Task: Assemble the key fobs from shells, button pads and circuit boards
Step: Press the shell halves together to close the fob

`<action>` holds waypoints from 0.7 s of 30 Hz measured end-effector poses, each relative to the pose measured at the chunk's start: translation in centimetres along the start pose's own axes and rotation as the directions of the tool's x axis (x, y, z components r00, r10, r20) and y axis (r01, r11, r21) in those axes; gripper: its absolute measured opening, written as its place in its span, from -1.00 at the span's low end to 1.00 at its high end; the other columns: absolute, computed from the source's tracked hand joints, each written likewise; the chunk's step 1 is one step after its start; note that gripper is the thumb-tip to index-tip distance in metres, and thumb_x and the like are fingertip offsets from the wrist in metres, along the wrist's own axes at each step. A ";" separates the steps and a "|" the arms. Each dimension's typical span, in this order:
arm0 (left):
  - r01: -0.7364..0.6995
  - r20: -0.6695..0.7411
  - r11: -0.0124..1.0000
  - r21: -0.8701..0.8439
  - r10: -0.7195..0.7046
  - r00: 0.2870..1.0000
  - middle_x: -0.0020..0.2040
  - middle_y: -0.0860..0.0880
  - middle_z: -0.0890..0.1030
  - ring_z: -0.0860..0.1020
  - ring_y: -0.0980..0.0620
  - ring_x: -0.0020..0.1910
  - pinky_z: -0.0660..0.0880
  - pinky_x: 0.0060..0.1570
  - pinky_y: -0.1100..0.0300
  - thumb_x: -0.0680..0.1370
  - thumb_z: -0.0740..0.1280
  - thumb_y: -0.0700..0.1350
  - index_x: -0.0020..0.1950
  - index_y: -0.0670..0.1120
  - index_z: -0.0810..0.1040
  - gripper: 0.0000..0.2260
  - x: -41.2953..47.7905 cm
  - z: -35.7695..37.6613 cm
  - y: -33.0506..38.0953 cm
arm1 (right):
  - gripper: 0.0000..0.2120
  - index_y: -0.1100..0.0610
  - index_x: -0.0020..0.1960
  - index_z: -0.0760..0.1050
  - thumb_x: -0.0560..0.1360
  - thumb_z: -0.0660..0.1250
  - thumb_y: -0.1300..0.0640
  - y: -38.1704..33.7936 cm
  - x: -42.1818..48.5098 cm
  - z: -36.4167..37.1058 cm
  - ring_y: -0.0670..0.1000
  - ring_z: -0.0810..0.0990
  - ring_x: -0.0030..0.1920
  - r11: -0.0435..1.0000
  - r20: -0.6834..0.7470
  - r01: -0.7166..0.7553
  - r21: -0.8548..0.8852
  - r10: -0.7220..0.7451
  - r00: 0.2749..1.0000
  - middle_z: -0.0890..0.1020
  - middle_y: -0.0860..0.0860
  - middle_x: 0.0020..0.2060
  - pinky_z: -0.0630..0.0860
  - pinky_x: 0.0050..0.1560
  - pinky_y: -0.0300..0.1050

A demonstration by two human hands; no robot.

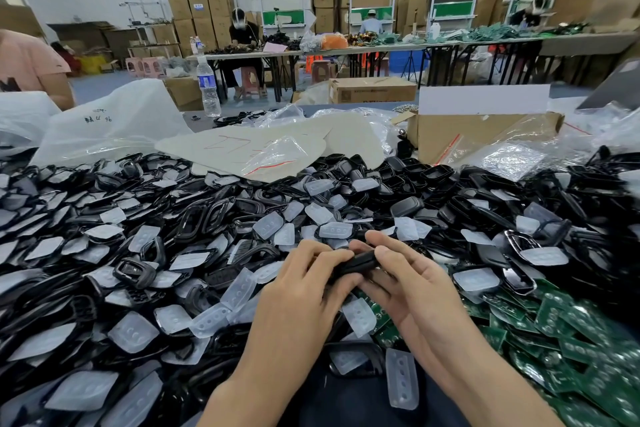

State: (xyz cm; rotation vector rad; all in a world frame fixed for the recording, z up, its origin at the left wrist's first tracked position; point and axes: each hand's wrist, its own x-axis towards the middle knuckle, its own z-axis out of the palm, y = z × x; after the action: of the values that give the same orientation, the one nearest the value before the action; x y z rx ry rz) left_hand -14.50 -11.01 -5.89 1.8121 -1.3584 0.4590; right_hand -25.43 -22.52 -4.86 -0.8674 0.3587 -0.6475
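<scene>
Both hands hold one black key fob shell (pixel 360 262) above the pile, just below the middle of the view. My left hand (pixel 304 288) grips its left end with curled fingers. My right hand (pixel 408 281) grips the right end, fingers folded over the top. A wide heap of black shells (pixel 207 218) and translucent white button pads (pixel 133 331) covers the table around them. Green circuit boards (pixel 568 333) lie heaped at the lower right. One loose pad (pixel 360 317) and a board lie directly beneath my hands.
An open cardboard box (pixel 450 139) with plastic bags stands behind the pile at the right. White bags (pixel 110 121) and a water bottle (pixel 207 87) are at the back left. Other people work at long tables further back; a person in pink stands at the far left.
</scene>
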 end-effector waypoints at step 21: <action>0.006 -0.159 1.000 0.030 -0.001 0.987 -0.16 0.05 0.48 0.53 0.10 -0.23 0.53 -0.25 0.23 0.61 0.22 -0.11 0.04 -0.16 0.66 -0.76 0.5 1.0 0.0 | -0.86 0.13 -0.11 0.71 0.46 0.37 0.18 0.1 -0.5 0.9 0.17 0.72 0.10 1.000 -0.037 -0.017 0.022 0.018 0.999 0.71 0.20 0.09 0.66 -0.01 -0.13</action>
State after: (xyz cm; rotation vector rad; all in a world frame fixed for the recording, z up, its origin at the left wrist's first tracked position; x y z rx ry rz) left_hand -14.46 -12.07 -6.16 1.7624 -1.2443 0.6123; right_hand -25.24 -21.62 -4.40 -0.8316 0.3919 -0.6507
